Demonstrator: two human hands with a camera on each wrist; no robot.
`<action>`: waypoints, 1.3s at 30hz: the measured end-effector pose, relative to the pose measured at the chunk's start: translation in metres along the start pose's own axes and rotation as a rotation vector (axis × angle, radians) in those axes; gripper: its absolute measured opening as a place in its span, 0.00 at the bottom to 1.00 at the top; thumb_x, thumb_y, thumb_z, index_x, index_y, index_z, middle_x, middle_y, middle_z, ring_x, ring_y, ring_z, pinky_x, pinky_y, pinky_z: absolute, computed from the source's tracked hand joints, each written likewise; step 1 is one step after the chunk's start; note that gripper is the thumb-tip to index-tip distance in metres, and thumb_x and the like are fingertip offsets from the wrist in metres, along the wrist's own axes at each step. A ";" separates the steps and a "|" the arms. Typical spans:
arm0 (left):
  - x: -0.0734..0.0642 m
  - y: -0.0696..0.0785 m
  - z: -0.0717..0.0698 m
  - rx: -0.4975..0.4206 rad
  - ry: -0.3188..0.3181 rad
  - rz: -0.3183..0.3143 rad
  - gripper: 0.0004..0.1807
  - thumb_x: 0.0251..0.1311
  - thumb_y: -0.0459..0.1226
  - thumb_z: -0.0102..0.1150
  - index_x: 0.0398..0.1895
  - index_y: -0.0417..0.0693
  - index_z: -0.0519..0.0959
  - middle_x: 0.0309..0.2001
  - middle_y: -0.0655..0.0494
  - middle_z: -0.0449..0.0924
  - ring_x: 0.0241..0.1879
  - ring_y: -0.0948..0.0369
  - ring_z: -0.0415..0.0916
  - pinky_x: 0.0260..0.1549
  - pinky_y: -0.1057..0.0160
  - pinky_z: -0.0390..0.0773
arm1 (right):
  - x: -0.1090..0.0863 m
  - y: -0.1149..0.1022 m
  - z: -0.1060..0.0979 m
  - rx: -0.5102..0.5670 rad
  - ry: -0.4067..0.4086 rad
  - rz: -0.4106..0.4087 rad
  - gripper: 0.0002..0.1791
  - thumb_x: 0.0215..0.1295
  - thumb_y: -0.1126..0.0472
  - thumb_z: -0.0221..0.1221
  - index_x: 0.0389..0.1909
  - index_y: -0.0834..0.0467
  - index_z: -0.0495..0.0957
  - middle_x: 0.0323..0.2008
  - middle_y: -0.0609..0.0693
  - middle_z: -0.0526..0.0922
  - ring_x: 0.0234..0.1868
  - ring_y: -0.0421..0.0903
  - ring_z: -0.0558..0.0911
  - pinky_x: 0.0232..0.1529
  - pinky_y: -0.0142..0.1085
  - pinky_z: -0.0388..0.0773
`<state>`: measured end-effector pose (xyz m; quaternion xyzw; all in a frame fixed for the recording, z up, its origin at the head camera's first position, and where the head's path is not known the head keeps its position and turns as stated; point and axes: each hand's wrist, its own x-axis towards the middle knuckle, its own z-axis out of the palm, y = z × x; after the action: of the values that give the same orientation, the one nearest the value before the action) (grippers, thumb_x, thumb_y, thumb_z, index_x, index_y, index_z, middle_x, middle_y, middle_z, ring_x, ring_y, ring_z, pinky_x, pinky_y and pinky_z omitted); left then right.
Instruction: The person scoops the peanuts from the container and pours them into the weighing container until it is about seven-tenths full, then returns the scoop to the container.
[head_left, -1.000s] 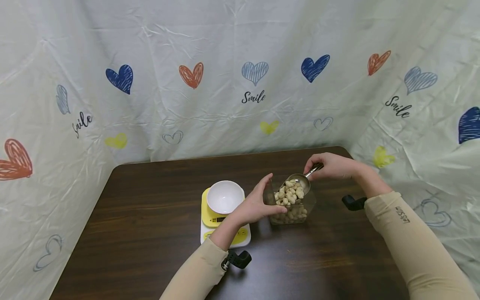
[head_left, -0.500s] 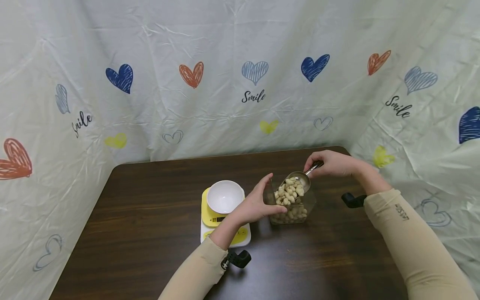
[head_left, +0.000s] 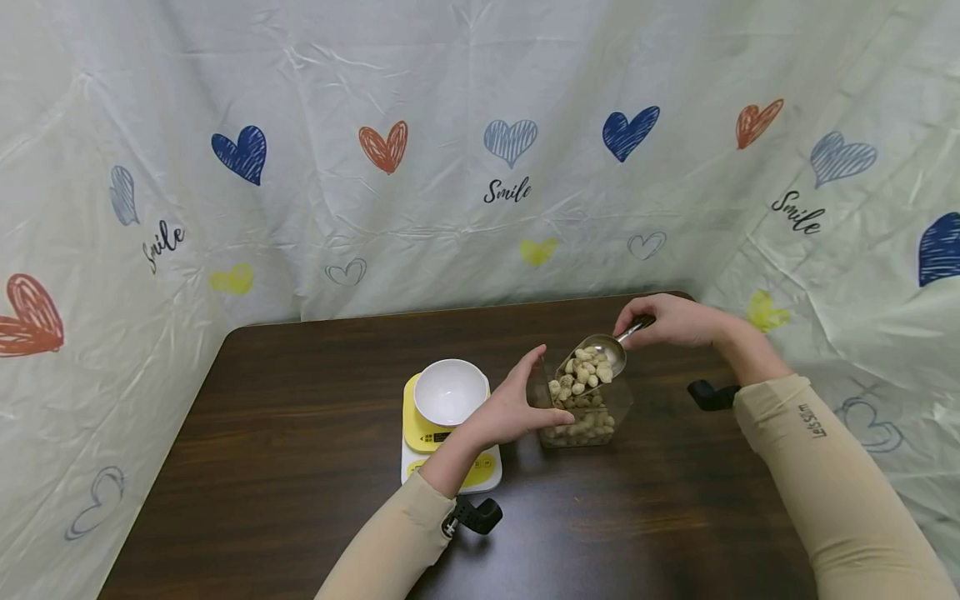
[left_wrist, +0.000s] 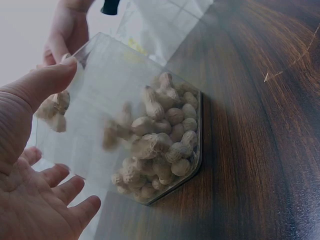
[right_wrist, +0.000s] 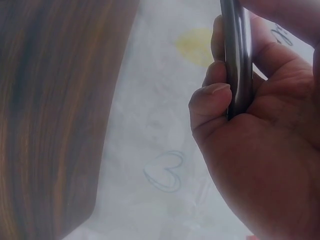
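Observation:
My right hand [head_left: 675, 322] grips the dark handle [right_wrist: 237, 60] of a metal scoop. The scoop [head_left: 613, 350] is tilted over a clear plastic container [head_left: 624, 402], its mouth toward the left, with unshelled peanuts [head_left: 588, 367] in it. In the left wrist view, a few blurred peanuts [left_wrist: 117, 131] show in the container above a pile of others [left_wrist: 165, 145] at the bottom. My left hand [head_left: 506, 410] holds the container by its upper left side, thumb [left_wrist: 47, 82] on the near wall and fingers spread round the other side.
Left of the container stands a yellow and white kitchen scale [head_left: 412, 437] bearing a white bowl [head_left: 450, 396]. My left forearm passes over the scale's right part. A dark wooden table [head_left: 300, 433] lies beneath, with a heart-printed curtain [head_left: 435, 275] behind its far edge.
The scoop has risen slightly and shifted a little right with my right hand. The peanuts in it have slid toward its mouth and look fewer. My left hand and the container stay in place.

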<state>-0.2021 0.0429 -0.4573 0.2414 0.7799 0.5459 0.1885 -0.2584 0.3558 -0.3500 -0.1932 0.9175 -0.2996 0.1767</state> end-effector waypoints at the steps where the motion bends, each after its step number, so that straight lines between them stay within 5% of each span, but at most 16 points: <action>1: 0.000 0.000 0.000 -0.001 -0.001 0.000 0.60 0.54 0.51 0.77 0.82 0.78 0.44 0.81 0.57 0.49 0.77 0.59 0.50 0.68 0.45 0.62 | 0.000 0.000 -0.001 0.000 -0.001 -0.001 0.13 0.66 0.54 0.69 0.47 0.54 0.84 0.47 0.48 0.83 0.48 0.47 0.79 0.45 0.39 0.76; 14: -0.001 0.003 0.002 0.012 0.007 0.027 0.61 0.54 0.54 0.77 0.82 0.74 0.43 0.81 0.57 0.49 0.77 0.58 0.50 0.69 0.46 0.61 | -0.007 0.006 -0.002 0.033 0.023 0.005 0.13 0.67 0.52 0.69 0.47 0.54 0.84 0.48 0.49 0.83 0.49 0.48 0.79 0.47 0.42 0.78; 28: -0.009 0.012 -0.003 0.090 0.012 0.035 0.66 0.53 0.54 0.77 0.82 0.77 0.35 0.82 0.61 0.38 0.79 0.59 0.41 0.71 0.44 0.58 | -0.010 0.015 0.001 0.073 0.037 0.004 0.13 0.68 0.52 0.68 0.47 0.54 0.84 0.44 0.51 0.84 0.46 0.49 0.81 0.47 0.43 0.77; 33: -0.026 0.020 -0.019 0.139 0.029 0.101 0.63 0.52 0.58 0.76 0.80 0.83 0.36 0.81 0.68 0.38 0.79 0.62 0.42 0.69 0.43 0.60 | -0.010 0.017 0.003 0.101 0.041 0.004 0.13 0.68 0.52 0.68 0.47 0.54 0.84 0.45 0.51 0.84 0.46 0.50 0.80 0.49 0.47 0.76; 39: -0.054 0.024 -0.057 0.228 0.096 0.194 0.60 0.53 0.59 0.75 0.80 0.83 0.43 0.80 0.73 0.43 0.78 0.65 0.44 0.69 0.44 0.61 | -0.010 0.016 0.005 0.121 0.058 -0.014 0.12 0.70 0.52 0.66 0.48 0.54 0.83 0.46 0.52 0.83 0.48 0.51 0.80 0.49 0.47 0.76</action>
<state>-0.1856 -0.0253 -0.4142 0.3091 0.8179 0.4804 0.0689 -0.2511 0.3703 -0.3620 -0.1798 0.9010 -0.3612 0.1594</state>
